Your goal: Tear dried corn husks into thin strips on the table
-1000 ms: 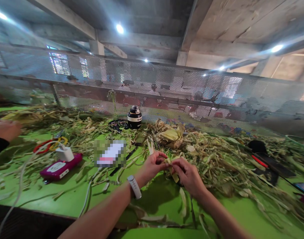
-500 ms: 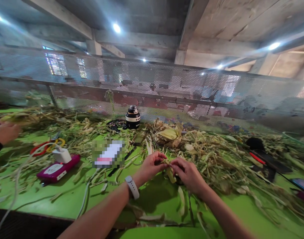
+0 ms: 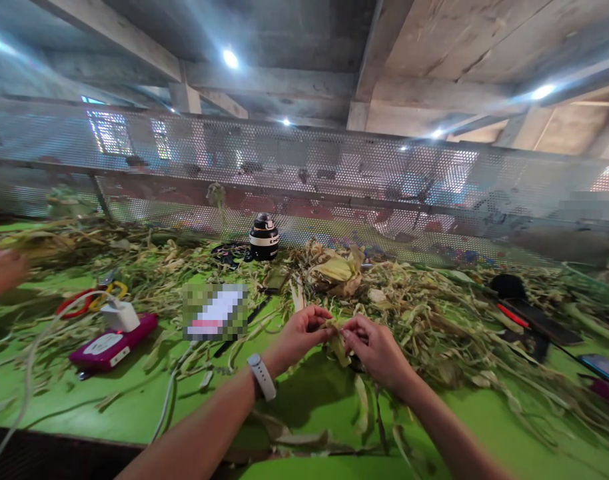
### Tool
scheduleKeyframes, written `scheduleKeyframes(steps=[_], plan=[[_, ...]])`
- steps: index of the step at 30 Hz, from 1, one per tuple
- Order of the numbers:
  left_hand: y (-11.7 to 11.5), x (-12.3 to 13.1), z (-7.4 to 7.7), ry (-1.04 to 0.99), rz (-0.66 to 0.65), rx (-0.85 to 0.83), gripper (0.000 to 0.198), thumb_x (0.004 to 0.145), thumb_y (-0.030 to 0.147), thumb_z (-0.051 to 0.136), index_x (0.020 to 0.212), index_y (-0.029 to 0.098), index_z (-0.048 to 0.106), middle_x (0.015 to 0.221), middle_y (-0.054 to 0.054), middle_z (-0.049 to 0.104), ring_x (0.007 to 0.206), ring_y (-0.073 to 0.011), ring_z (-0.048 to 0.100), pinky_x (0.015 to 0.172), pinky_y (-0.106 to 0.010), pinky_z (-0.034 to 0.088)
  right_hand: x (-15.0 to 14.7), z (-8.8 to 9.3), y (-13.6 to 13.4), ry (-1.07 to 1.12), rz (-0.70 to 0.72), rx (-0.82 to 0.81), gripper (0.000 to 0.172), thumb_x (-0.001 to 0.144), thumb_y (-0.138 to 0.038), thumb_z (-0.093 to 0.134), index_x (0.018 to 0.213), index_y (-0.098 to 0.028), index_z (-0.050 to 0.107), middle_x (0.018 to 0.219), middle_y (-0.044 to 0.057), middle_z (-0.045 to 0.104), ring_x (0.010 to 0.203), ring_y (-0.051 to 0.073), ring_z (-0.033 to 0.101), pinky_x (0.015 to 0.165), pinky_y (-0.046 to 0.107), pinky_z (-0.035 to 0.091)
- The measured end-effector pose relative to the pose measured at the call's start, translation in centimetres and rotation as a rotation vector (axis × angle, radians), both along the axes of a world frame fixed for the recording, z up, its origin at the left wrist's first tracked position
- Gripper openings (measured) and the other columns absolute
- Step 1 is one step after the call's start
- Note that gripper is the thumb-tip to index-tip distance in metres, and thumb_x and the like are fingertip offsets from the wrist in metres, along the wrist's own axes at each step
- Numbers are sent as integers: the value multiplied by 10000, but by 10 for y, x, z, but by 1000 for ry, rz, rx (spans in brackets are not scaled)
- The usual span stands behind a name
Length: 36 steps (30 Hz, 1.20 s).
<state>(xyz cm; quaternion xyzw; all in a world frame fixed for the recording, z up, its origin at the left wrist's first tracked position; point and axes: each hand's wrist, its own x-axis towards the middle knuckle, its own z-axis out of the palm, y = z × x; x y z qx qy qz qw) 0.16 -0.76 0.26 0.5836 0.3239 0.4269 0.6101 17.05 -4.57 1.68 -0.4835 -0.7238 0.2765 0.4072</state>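
Left fingers [image 3: 318, 312]: pinching a pale leaf strip [image 3: 339, 352]. Right fingers [image 3: 360, 325]: pinching the same strip, nearly meeting the left. Strip: hanging between my two hands, above the green surface [image 3: 304, 397]. Step, as I judge it: I am working the strip with both pinches; the next move would be calling for light, even pressure. Container, squat dark bottle [image 3: 264, 241], 11 o'clock from my hands: standing upright, contents not showing. Container, apparently a green mesh basket [image 3: 587, 279], 3 o'clock: holding what I cannot tell. Leaf bundle [image 3: 337, 269], 12 o'clock: lying among scraps.
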Motion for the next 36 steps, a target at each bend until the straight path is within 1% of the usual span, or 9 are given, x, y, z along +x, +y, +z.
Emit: scheduleKeyframes(steps=[2, 5, 8, 13, 17, 22, 26, 32, 36], plan=[[0, 0, 0, 0, 0, 3, 425, 586, 382, 751, 882, 160, 541, 713, 15, 584, 661, -105, 529, 629, -230, 388, 0, -1, 0, 12, -6, -17, 119, 812, -265, 487, 771, -177, 555, 580, -10, 596, 532, 130, 559, 515, 225, 425], [1, -1, -1, 3, -11, 23, 412, 607, 381, 736, 889, 161, 533, 722, 10, 589, 665, -108, 530, 630, -233, 390, -1, -1, 0, 34, -30, -66, 121, 809, -276, 476, 765, -182, 538, 570, -19, 586, 458, 117, 524, 453, 219, 401], [1, -1, -1, 78, -13, 104, 393, 645, 392, 704, 906, 155, 531, 698, 9, 589, 636, -106, 516, 590, -225, 369, -1, -1, 0, 32, -40, -71, 120, 808, -265, 469, 757, -180, 536, 561, -17, 585, 464, 119, 531, 450, 215, 396], [1, 0, -2, 207, -3, 234, 379, 675, 406, 673, 909, 145, 528, 685, 4, 606, 625, -113, 515, 575, -224, 363, -3, -3, 0, -70, -33, 0, 129, 829, -253, 460, 786, -173, 551, 581, -6, 603, 531, 130, 570, 523, 220, 417], [1, 0, -5, 241, 32, 276, 384, 693, 417, 655, 931, 152, 512, 700, 0, 619, 667, -134, 550, 597, -234, 383, -3, -7, -1, -268, -58, 136, 144, 853, -232, 435, 815, -175, 562, 625, 8, 620, 564, 139, 578, 559, 231, 413], [2, 0, -9, 255, 81, 379, 341, 727, 379, 629, 952, 161, 493, 737, -16, 641, 685, -149, 572, 622, -251, 404, -4, -13, -3, -488, -70, 305, 189, 885, -212, 391, 893, -195, 579, 763, 48, 662, 666, 155, 612, 596, 231, 410], [2, -1, -10, 266, 76, 402, 337, 747, 375, 607, 977, 165, 480, 734, -13, 644, 671, -148, 568, 608, -249, 402, -4, -15, -4, -533, -100, 342, 215, 887, -197, 381, 934, -204, 591, 767, 51, 665, 650, 148, 612, 593, 222, 416], [2, -2, -6, 329, 80, 438, 333, 750, 383, 606, 970, 163, 487, 705, -8, 648, 668, -151, 567, 622, -251, 398, -4, -15, -5, -549, -106, 386, 237, 894, -196, 368, 958, -208, 596, 750, 52, 658, 662, 149, 613, 594, 221, 422], [2, -2, -7, 326, 76, 453, 322, 754, 360, 606, 982, 168, 484, 729, -11, 652, 687, -155, 578, 625, -249, 401, -5, -13, -5, -524, -123, 352, 216, 899, -213, 361, 926, -192, 575, 767, 59, 667, 661, 156, 625, 591, 226, 420]])
